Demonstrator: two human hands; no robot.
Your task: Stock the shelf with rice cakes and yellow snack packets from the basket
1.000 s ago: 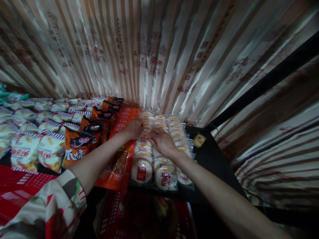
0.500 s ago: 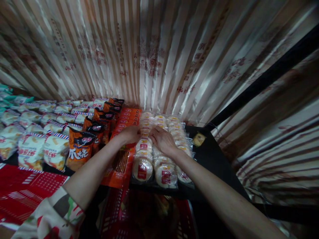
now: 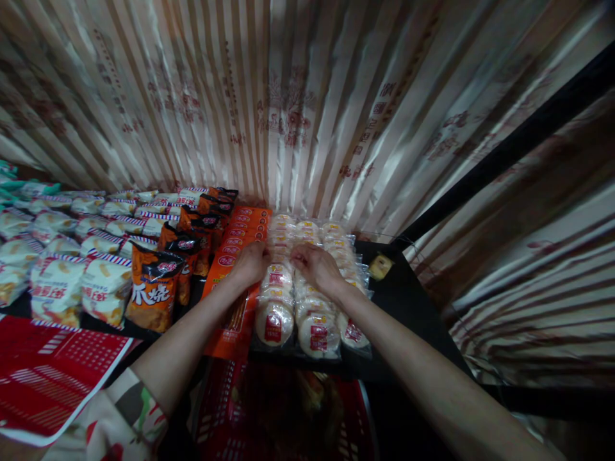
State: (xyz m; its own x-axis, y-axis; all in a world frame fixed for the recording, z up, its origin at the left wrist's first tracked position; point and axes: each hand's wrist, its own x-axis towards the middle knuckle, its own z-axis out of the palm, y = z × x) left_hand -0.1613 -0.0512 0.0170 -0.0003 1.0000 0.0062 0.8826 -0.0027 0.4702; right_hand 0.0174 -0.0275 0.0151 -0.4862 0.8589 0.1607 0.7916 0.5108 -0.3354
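Your left hand (image 3: 252, 264) is curling its fingers at the edge of the left column, and your right hand (image 3: 317, 266) is bending its fingers over the middle one; whether either is pinching a packet, you cannot tell. Compared with a second ago, your left hand is sitting slightly nearer you, and your right fingers are bending more tightly. Beneath them, the clear packets of round white snacks (image 3: 273, 323) are overlapping in three columns on the black table (image 3: 408, 301), the front ones showing red labels, those behind small yellow marks. Orange packets (image 3: 235, 237) are lying just left, orange-and-black bags (image 3: 151, 288) are standing beyond, and a yellowish packet (image 3: 381, 266) is lying to the right.
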